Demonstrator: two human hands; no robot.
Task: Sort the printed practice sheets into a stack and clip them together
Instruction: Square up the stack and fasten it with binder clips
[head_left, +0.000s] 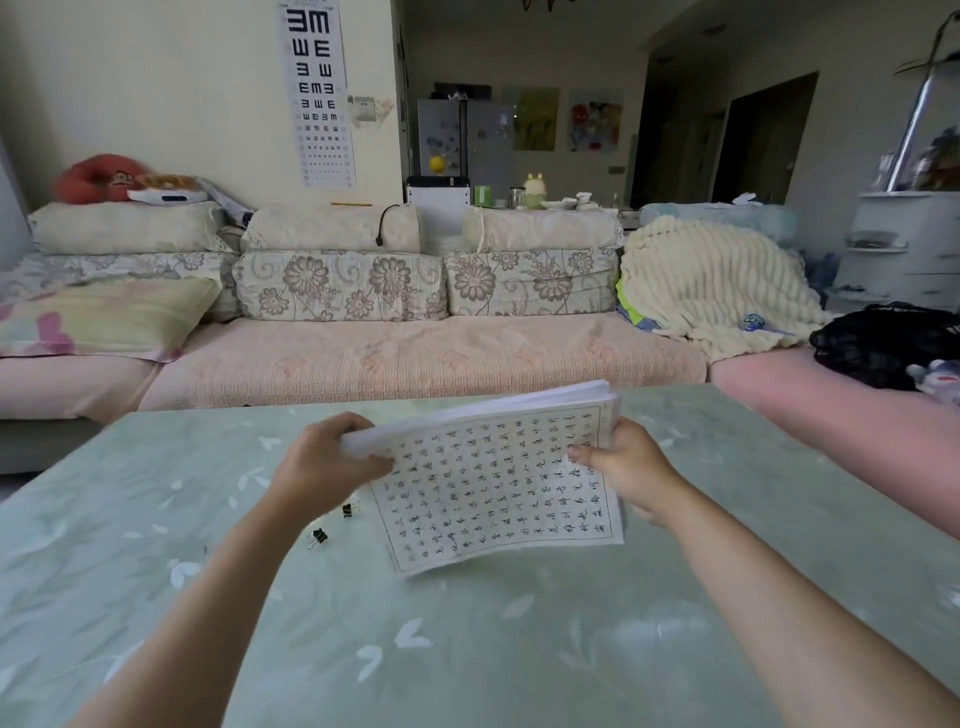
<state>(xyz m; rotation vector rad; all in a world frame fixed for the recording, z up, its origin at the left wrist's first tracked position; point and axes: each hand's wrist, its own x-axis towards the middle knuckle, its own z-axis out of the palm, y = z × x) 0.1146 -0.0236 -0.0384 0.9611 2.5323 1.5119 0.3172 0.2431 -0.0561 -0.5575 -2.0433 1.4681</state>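
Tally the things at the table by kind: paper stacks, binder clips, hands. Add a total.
stack of practice sheets: 1, gripped at both sides
black binder clips: 2, lying loose to the left of the stack
hands: 2, left hand and right hand
Total: 5

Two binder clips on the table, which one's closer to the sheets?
The far binder clip, right beside the sheets; the near binder clip lies further left.

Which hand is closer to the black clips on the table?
Left. The left hand grips the sheets just beyond the clips; the right hand holds their opposite edge.
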